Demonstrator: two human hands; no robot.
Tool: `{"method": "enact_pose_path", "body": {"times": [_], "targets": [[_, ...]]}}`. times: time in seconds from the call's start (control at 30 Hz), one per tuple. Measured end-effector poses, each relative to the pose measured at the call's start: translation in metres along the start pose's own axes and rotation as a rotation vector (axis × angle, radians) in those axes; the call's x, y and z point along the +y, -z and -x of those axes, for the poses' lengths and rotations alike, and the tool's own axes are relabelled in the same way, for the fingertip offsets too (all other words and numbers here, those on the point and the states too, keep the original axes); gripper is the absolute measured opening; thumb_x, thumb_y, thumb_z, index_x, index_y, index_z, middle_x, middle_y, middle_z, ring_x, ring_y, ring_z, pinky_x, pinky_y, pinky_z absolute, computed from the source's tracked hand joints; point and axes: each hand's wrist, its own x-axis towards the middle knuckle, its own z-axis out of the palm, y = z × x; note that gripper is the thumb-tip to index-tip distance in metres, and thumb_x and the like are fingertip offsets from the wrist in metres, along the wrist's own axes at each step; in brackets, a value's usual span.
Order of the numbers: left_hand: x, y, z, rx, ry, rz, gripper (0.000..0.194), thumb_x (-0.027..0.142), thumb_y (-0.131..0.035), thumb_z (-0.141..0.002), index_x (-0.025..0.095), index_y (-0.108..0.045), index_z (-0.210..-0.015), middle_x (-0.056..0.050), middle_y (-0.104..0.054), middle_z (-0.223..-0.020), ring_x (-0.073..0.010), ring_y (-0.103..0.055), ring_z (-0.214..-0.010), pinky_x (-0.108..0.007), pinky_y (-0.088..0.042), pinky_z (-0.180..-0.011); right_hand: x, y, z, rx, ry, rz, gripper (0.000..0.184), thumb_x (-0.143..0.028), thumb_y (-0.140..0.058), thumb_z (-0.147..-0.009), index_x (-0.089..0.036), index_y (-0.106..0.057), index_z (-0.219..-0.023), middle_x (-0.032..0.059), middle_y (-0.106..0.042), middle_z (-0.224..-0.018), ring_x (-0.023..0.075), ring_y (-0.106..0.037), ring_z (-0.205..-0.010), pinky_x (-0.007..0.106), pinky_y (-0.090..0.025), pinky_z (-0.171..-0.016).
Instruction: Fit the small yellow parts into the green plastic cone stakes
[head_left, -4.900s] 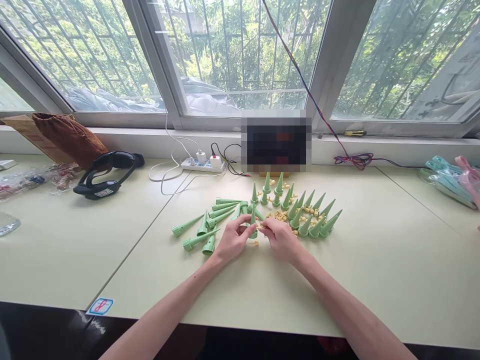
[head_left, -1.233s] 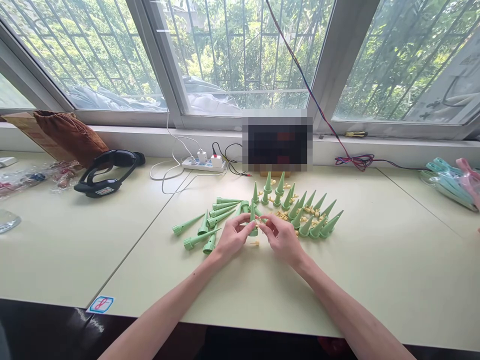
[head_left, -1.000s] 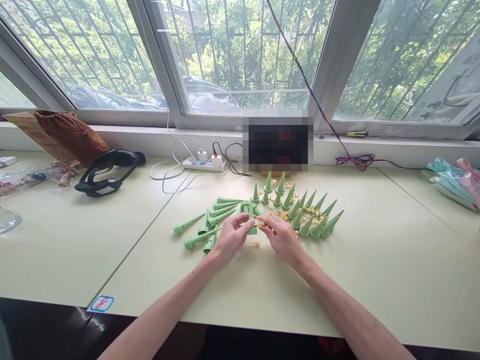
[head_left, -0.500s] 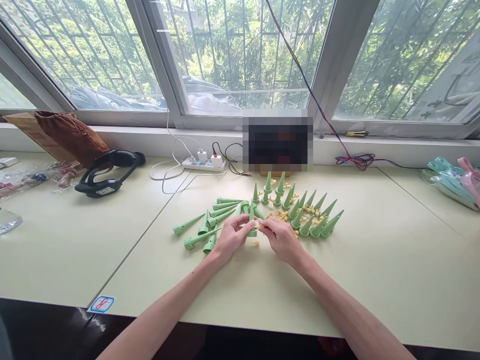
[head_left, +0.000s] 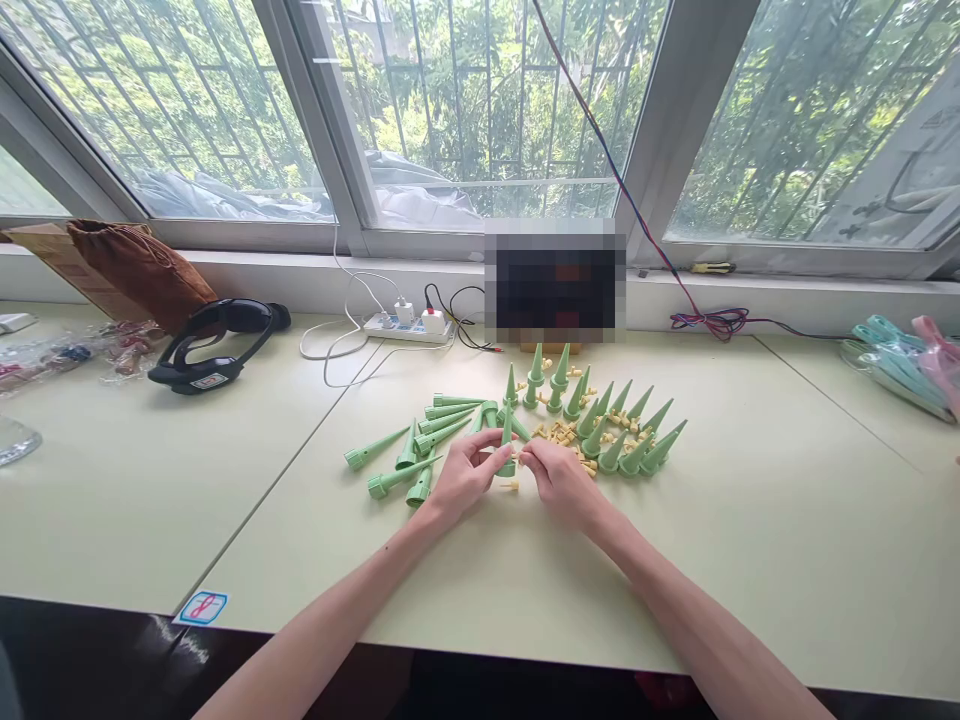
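Observation:
My left hand (head_left: 466,470) is closed around a green plastic watering spike (head_left: 508,440), its point up and its wide collar down. Close by on the right, my right hand (head_left: 559,478) is pinched at the spike's side. A bit of a small yellow valve shows at its fingertips, mostly hidden. One loose yellow valve (head_left: 510,486) lies on the table just below the held spike. More green spikes (head_left: 397,480) lie on their sides to the left. Upright spikes (head_left: 611,455) stand to the right around a heap of yellow valves (head_left: 559,432).
A power strip (head_left: 409,328) with white cables sits at the back, beside a blurred-out dark object (head_left: 556,285). Black headgear (head_left: 217,345) and a brown pouch (head_left: 139,270) are at the left. Bundled wires (head_left: 711,322) and bagged teal and pink items (head_left: 907,360) are at the right.
My right hand has drawn slightly right, widening the gap to the spike. The held spike has shifted very slightly right in my left hand.

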Motion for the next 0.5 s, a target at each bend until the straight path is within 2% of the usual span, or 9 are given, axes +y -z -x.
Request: {"method": "enact_pose_path", "body": {"times": [0.27,0.5], "targets": [[0.0014,-0.0011,0.0003,0.000,0.007,0.013,0.039,0.044,-0.066,-0.081,0.014,-0.068,-0.105,0.004,-0.046,-0.059,-0.0032,-0.030,-0.042,-0.019,-0.022,-0.039,-0.0013,0.0001,0.0002,-0.011,-0.035,-0.041,0.033,-0.029,-0.032,-0.102,-0.020,-0.044,-0.073,-0.0008,-0.050,-0.066,0.0129,-0.044,-0.058,0.024,-0.033,-0.056],[0.0076,-0.0015,0.0005,-0.001,0.071,0.072,0.037,0.044,-0.067,-0.081,0.015,-0.067,-0.104,0.004,-0.047,-0.061,-0.0026,-0.026,-0.043,-0.020,-0.019,-0.040,-0.0044,0.0012,0.0000,0.036,-0.029,-0.092,0.028,-0.029,-0.037,-0.101,-0.019,-0.056,-0.083,0.0005,-0.056,-0.072,0.0133,-0.050,-0.062,0.025,-0.037,-0.059]]}}
